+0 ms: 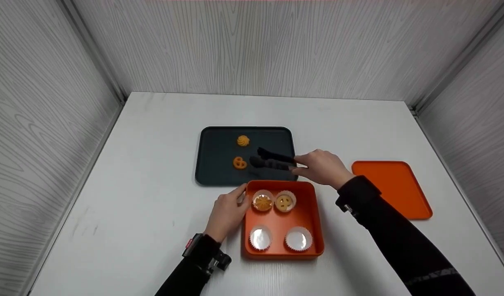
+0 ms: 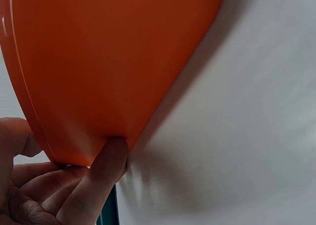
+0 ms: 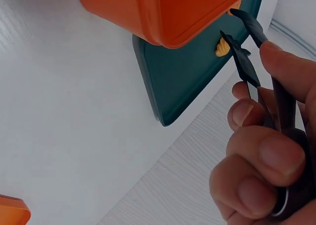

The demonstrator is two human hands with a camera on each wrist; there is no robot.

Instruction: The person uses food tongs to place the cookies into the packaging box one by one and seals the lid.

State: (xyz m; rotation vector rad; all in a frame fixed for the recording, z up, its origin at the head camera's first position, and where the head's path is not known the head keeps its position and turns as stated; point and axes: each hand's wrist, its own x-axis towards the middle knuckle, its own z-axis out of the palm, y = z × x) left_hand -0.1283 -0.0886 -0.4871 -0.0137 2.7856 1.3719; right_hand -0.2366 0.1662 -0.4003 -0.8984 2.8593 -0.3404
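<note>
"Talk me through it, biggest first!"
"White table point(image 1: 132, 164) under everything, and on it the dark green tray point(image 1: 215, 156), out beyond my orange box point(image 1: 278, 218). The flat orange tray point(image 1: 393, 189) sits off to the right."
"And the hands?"
"My left hand point(image 1: 228, 213) grips the box at its back left corner, one finger pressed to the outer wall. My right hand point(image 1: 323, 166) is up over the green tray's near right edge, fingers curled round the black tongs point(image 1: 272, 164)!"
"Tongs shut or parted?"
"Parted! Tips apart above the tray, just right of the pretzel cookie point(image 1: 239, 163) as my head view has it."
"Inside the box?"
"Four white paper cups point(image 1: 299, 239), two at the back, two at the front. Back left holds a ridged cookie point(image 1: 263, 202); back right, a round cookie with holes point(image 1: 283, 202)."
"Other small pieces?"
"One swirl cookie point(image 1: 243, 141), on the green tray, behind the pretzel!"
</note>
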